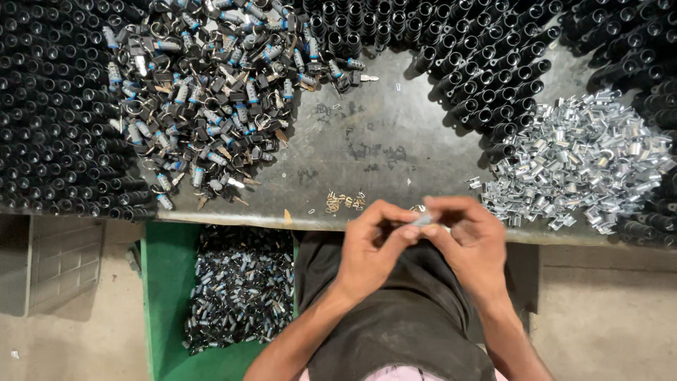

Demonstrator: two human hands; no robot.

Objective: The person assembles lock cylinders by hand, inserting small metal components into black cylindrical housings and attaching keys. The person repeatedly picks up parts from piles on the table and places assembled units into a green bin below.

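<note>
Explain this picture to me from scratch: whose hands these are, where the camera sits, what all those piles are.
There is no machine here: a person works with two bare hands, and one camera worn on the head looks straight down. The left hand and right hand meet over the near edge of a grey metal table, pinching a small silvery part between them; it is too blurred to identify. On the table lie black tubes stacked end-on, a heap of keys and small lock cylinders, a pile of shiny metal clips and a few small brass bits. Below the edge, a green bin holds more dark cylinders.
</note>
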